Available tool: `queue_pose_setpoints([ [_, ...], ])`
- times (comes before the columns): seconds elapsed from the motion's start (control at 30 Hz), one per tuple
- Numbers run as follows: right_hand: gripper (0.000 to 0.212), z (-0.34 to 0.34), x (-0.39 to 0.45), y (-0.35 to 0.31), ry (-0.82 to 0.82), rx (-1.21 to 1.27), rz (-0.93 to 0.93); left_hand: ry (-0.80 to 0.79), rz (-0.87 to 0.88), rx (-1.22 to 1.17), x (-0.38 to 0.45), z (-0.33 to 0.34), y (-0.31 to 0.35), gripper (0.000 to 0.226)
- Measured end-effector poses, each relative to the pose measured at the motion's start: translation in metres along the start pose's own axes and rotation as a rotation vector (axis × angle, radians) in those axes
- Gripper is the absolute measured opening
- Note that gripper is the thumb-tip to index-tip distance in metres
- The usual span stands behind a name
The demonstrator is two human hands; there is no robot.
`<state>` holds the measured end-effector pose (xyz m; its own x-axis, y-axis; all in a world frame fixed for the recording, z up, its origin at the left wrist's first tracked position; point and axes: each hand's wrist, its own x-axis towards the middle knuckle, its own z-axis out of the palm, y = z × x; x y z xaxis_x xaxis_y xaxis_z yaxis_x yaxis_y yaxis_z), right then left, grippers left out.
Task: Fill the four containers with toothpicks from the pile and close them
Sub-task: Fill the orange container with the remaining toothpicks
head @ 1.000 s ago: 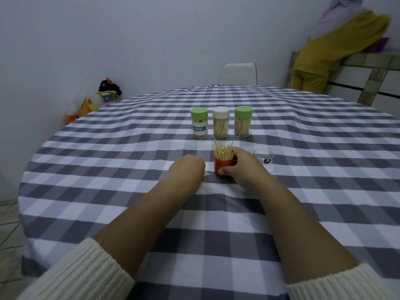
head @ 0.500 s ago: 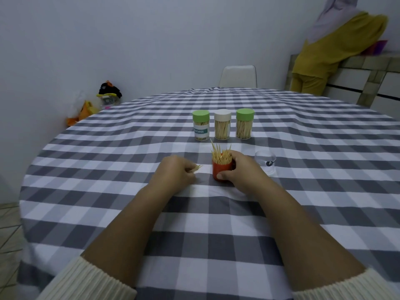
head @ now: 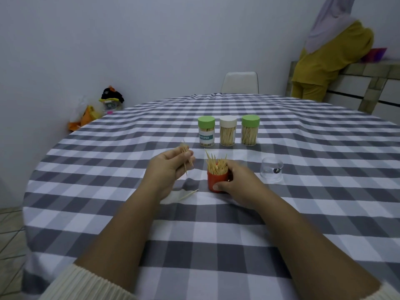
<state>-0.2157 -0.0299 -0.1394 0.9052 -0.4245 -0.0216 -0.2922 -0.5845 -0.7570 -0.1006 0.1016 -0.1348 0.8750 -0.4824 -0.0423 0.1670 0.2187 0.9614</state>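
One text can be read: the left green-lidded toothpick container (head: 206,131), at the left end of the far row of three, wears a white label with a teal band, and on that band white capitals spell "TOOTHPICK", the first letters curving out of sight round the side. The clear plastic cap (head: 271,172), standing at the right nearer the person, carries a small dark round sticker with a pale mark too small to make out.
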Motion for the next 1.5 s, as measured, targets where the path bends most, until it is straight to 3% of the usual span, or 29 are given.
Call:
queue_pose_setpoints([
  [0.13, 0.06, 0.009, -0.002, -0.005, -0.036, 0.016, -0.032, -0.012, 0.133, -0.214, -0.004, 0.01, 0.004, 0.015],
  [0.23, 0.061, 0.014, -0.003, -0.008, -0.061, -0.001, -0.049, -0.037, 0.204, -0.224, -0.006, 0.016, 0.003, 0.012],
  [0.37, 0.061, 0.015, -0.002, -0.007, -0.063, 0.004, -0.064, -0.004, 0.178, 0.095, -0.01, 0.021, -0.003, 0.008],
  [0.5, 0.064, 0.014, -0.001, -0.006, -0.062, -0.003, -0.064, -0.034, 0.102, 0.255, -0.012, 0.02, -0.004, 0.009],
  [0.73, 0.067, 0.014, 0.0, -0.005, -0.055, 0.013, -0.057, -0.117, 0.202, 0.62, -0.007, 0.014, -0.007, 0.007],
  [0.97, 0.065, 0.012, 0.002, -0.003, -0.064, 0.003, -0.052, 0.005, 0.378, 0.807, 0.003, 0.01, -0.016, 0.021],
  [1.03, 0.065, 0.012, 0.002, -0.003, -0.062, 0.004, -0.055, 0.035, 0.358, 0.852, 0.005, 0.011, -0.015, 0.027],
  [1.23, 0.065, 0.012, 0.002, -0.002, -0.057, 0.01, -0.06, -0.128, 0.18, 0.714, -0.007, 0.014, -0.012, 0.034],
  [1.37, 0.065, 0.011, 0.002, -0.002, -0.058, 0.008, -0.06, -0.101, 0.054, 0.516, -0.007, 0.023, -0.007, 0.043],
  [1.43, 0.065, 0.011, 0.001, -0.002, -0.059, 0.0, -0.069, -0.155, 0.057, 0.425, -0.008, 0.021, -0.01, 0.047],
  [1.5, 0.062, 0.011, 0.0, -0.003, -0.049, -0.008, -0.074, -0.246, 0.142, 0.484, -0.013, 0.023, -0.011, 0.053],
])
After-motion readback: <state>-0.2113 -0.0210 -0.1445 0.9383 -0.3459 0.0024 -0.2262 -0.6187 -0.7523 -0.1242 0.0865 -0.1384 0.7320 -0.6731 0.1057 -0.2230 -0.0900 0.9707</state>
